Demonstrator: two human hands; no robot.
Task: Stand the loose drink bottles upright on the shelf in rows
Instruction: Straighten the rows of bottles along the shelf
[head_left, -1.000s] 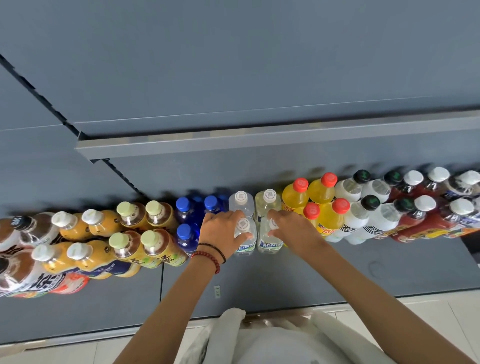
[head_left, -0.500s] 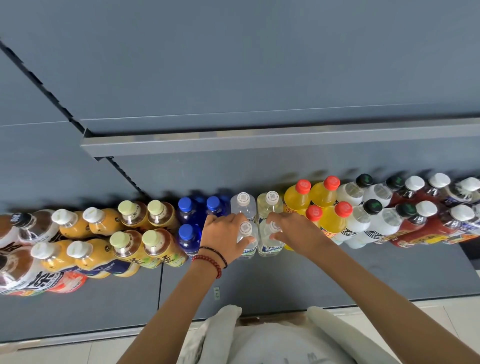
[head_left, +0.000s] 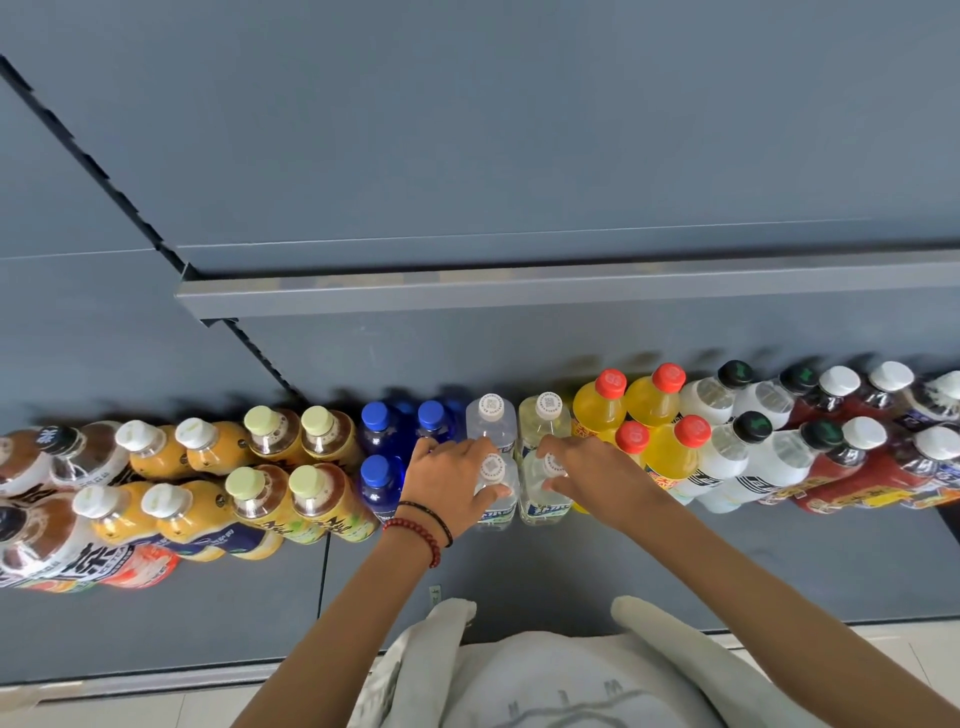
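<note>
Seen from the head, the clear bottle (head_left: 501, 514) is stood upright in the front row on the grey shelf (head_left: 519, 561). Its smooth plastic neck is held in the grip of the left hand (head_left: 452, 478). Just right of it, a pale yellow bottle (head_left: 545, 506) is pinched by the right hand (head_left: 592, 467). Round-capped bottles (head_left: 670, 457) are packed tight on both sides. In front, bare shelf is left to its edge.

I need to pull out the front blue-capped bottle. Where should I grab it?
Likely by the neck under its cap, from above and the front: the front blue-capped bottle stands upright, hemmed by a green-capped bottle on one side and another blue bottle behind.
</note>
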